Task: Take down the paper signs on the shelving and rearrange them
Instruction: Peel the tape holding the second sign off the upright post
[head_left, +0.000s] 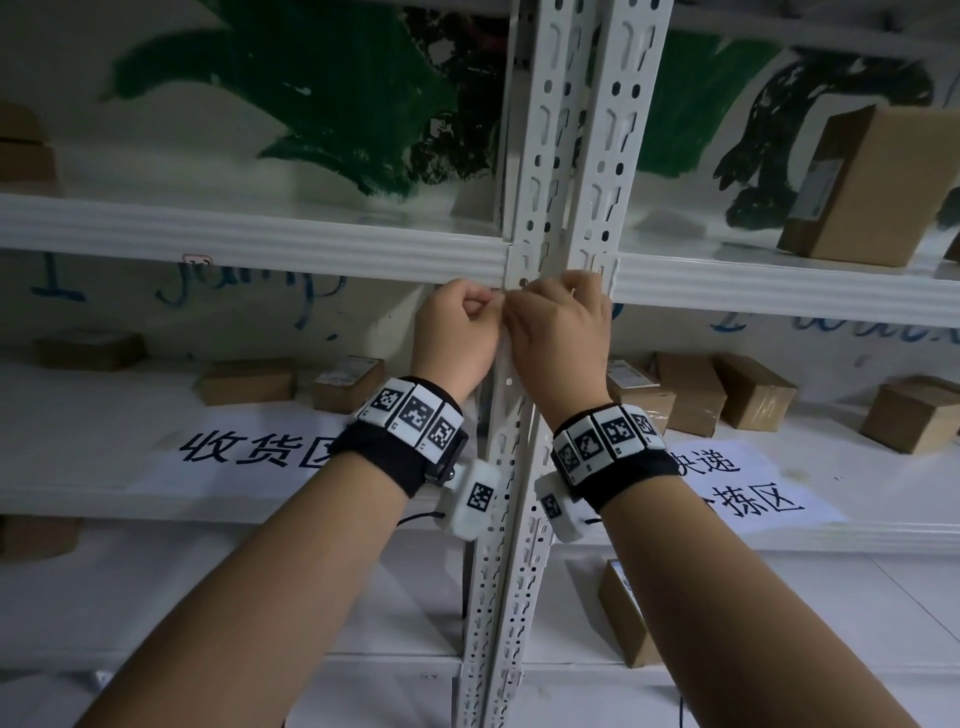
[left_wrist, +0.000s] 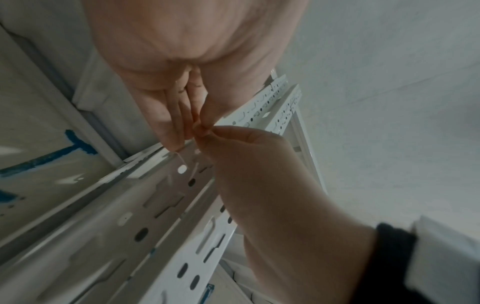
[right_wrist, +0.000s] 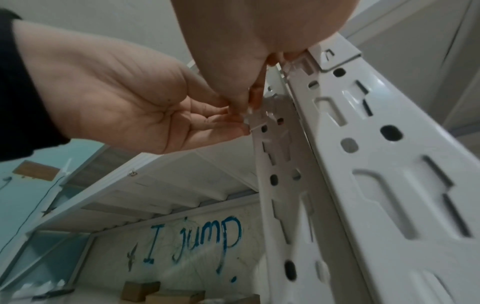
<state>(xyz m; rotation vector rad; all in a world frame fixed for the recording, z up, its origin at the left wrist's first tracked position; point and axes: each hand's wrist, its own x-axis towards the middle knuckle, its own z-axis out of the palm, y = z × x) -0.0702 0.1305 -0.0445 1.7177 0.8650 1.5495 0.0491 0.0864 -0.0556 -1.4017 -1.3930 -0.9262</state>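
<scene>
Both hands meet at the white perforated upright (head_left: 566, 156), just below a shelf edge (head_left: 260, 249). My left hand (head_left: 457, 322) and right hand (head_left: 558, 322) both pinch the top of a thin clear tape strip (head_left: 505, 358) that runs down the upright. In the left wrist view the left fingertips (left_wrist: 176, 142) touch the strip (left_wrist: 182, 162), and the right hand (left_wrist: 233, 156) pinches beside them. The right wrist view shows the strip (right_wrist: 253, 125) between the two hands' fingers. Two paper signs lie flat on the shelf below, one left (head_left: 249, 447) and one right (head_left: 737, 483).
Several small cardboard boxes (head_left: 249, 382) stand behind the signs, more at the right (head_left: 753, 397), and a bigger box (head_left: 872, 187) is on the upper right shelf. The back wall carries green paint and blue writing (right_wrist: 197, 240). Another box (head_left: 623, 613) sits on a lower shelf.
</scene>
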